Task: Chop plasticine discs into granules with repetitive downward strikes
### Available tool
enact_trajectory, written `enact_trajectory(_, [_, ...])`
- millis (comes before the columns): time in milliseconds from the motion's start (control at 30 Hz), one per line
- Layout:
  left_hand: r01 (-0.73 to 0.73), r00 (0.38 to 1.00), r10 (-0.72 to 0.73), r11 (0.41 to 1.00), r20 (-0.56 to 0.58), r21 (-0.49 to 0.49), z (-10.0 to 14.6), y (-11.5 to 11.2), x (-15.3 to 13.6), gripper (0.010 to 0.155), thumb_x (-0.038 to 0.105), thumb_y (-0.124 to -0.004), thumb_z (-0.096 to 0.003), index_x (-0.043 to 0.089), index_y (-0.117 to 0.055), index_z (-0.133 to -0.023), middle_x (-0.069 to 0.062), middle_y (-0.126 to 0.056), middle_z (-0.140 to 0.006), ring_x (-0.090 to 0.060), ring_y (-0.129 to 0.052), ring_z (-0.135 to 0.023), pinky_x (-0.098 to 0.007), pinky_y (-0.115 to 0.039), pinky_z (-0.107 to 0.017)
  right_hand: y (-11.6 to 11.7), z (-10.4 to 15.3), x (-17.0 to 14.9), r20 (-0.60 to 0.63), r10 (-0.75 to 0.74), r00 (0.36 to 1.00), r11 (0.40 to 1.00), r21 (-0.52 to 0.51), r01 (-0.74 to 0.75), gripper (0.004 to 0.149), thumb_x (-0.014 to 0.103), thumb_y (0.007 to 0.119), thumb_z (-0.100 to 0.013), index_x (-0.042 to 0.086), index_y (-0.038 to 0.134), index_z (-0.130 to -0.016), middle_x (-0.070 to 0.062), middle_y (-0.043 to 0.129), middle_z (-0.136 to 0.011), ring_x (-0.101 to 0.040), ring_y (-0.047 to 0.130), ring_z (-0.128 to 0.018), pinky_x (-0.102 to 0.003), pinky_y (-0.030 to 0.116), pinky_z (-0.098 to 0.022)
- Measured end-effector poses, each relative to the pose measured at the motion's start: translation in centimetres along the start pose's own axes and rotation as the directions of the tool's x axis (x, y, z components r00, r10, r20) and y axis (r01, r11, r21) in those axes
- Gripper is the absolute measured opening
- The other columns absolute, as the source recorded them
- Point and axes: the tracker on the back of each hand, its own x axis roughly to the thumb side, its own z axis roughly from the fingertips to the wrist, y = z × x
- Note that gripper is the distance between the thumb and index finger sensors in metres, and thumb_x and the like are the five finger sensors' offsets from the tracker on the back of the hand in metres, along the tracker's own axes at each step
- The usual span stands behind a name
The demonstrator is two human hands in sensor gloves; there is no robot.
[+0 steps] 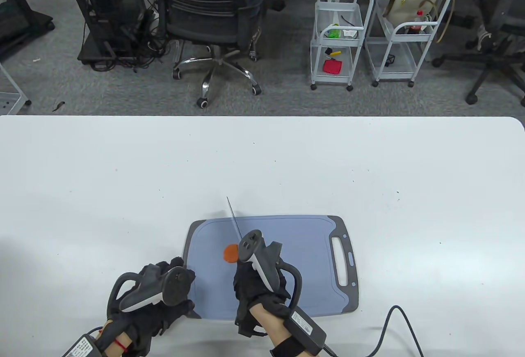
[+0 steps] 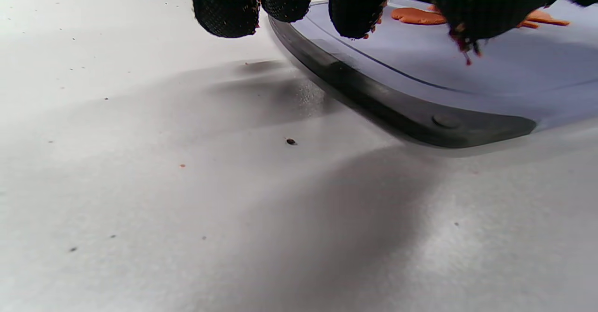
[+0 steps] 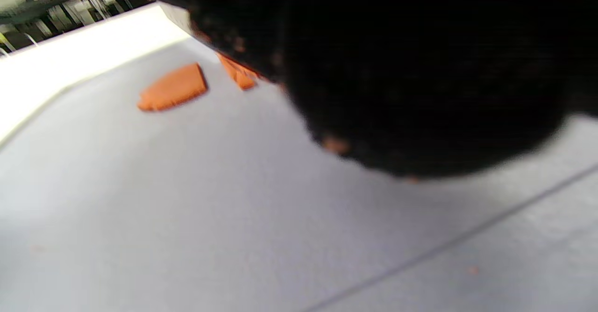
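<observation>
A blue-grey cutting board [image 1: 311, 258] lies near the table's front edge. An orange plasticine disc [image 1: 230, 253] sits on its left half, partly behind the right-hand tracker. My right hand [image 1: 257, 287] grips a knife; its thin blade [image 1: 234, 219] shows edge-on, pointing away over the disc. The handle is hidden in the hand. The right wrist view is blurred and shows a cut orange piece [image 3: 173, 88] and a sliver [image 3: 239, 76]. My left hand [image 1: 164, 291] is at the board's left rim [image 2: 373, 102], fingers [image 2: 224, 8] spread and holding nothing.
The white table [image 1: 123, 176] extends far to the left, right and back. A black cable [image 1: 389, 324] loops on the table right of the board. Small crumbs [image 2: 290, 141] lie on the table by the board's corner. An office chair [image 1: 217, 20] and carts [image 1: 338, 33] stand beyond the table.
</observation>
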Motion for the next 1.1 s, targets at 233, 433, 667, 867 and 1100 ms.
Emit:
enact_trajectory(233, [-0.019,0.999,0.019,1.0,-0.026,0.014,0.0,0.3,-1.0,0.077,0.063,-0.063,-0.0371,0.033,-0.057,-0.107,-0.013,-0.045,-0.123,-0.045,-0.061,-0.107,-0.065,-0.049,-0.075,1.2,0.5,1.7,-0.01,0.017,1.0,0.999,0.044,-0.016,0.052,0.049,0.07,-0.053,0.006,0.077,-0.082,-0.004,0.097,-0.045,-0.02,0.111,-0.006,-0.045,0.094,-0.012])
enact_trajectory(433, [-0.005,1.0,0.005,1.0,-0.007,0.011,-0.1,0.3,-0.5,0.077,0.063,-0.063,-0.037,0.033,-0.057,-0.107,-0.013,-0.046,-0.123,-0.045,-0.061,-0.107,-0.065,-0.049,-0.075,0.6,1.3,1.0,-0.011,0.145,0.989,0.987,0.069,-0.144,0.052,0.05,0.07,-0.053,0.007,0.077,-0.081,-0.003,0.097,-0.044,-0.02,0.111,-0.005,-0.045,0.094,-0.012])
enact_trajectory(667, [0.0,1.0,0.0,1.0,-0.005,-0.014,-0.3,-0.1,-0.1,0.077,0.063,-0.063,-0.0371,0.033,-0.057,-0.107,-0.013,-0.045,-0.123,-0.045,-0.062,-0.107,-0.065,-0.049,-0.075,1.6,-0.2,1.2,0.035,0.115,0.993,0.993,0.003,-0.115,0.051,0.051,0.07,-0.052,0.008,0.074,-0.08,-0.001,0.096,-0.041,-0.018,0.11,-0.002,-0.045,0.094,-0.011])
enact_trajectory(867, [-0.004,1.0,0.004,1.0,-0.008,-0.001,0.1,0.0,-0.3,0.077,0.063,-0.063,-0.0371,0.033,-0.057,-0.107,-0.013,-0.046,-0.123,-0.045,-0.062,-0.107,-0.065,-0.05,-0.075,-0.4,0.2,0.2,0.058,-0.055,0.997,0.997,0.048,0.052,0.052,0.049,0.069,-0.053,0.007,0.077,-0.081,-0.003,0.097,-0.043,-0.02,0.11,-0.004,-0.045,0.094,-0.012])
enact_trajectory(1100, [0.01,1.0,-0.01,1.0,-0.006,-0.015,0.0,-0.2,-0.3,0.077,0.063,-0.063,-0.0371,0.033,-0.057,-0.107,-0.013,-0.046,-0.123,-0.045,-0.062,-0.107,-0.065,-0.05,-0.075,0.3,1.2,-0.3,-0.029,0.015,0.999,0.993,0.12,-0.012,0.052,0.049,0.069,-0.053,0.006,0.077,-0.082,-0.005,0.097,-0.045,-0.02,0.111,-0.005,-0.046,0.094,-0.012])
